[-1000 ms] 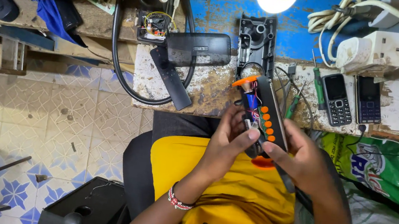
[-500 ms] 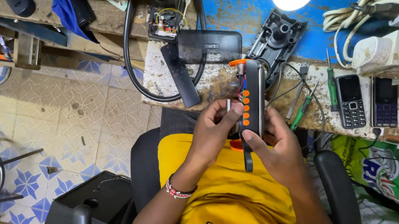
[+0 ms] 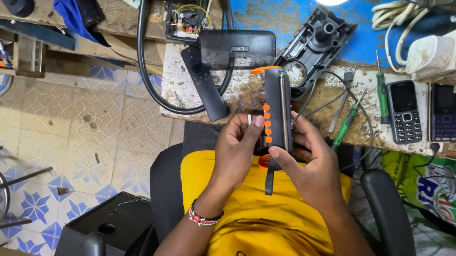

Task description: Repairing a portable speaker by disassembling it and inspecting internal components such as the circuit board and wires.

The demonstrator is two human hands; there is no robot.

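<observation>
Two hands gripping one upright black radio point(image 3: 278, 112) between them, left hand point(image 3: 240, 146), right hand point(image 3: 314, 165)

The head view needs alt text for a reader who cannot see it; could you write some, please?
Both hands, left hand and right hand, hold a dark handheld device with orange buttons upright over the lap, before a cluttered workbench holding two mobile phones.

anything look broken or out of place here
Yes. A black plastic housing lies opened on the bench, and a bare circuit board with loose wires sits uncased nearby. The bench edge is chipped and stained. The left hand and right hand hold a black device with orange buttons.
</observation>
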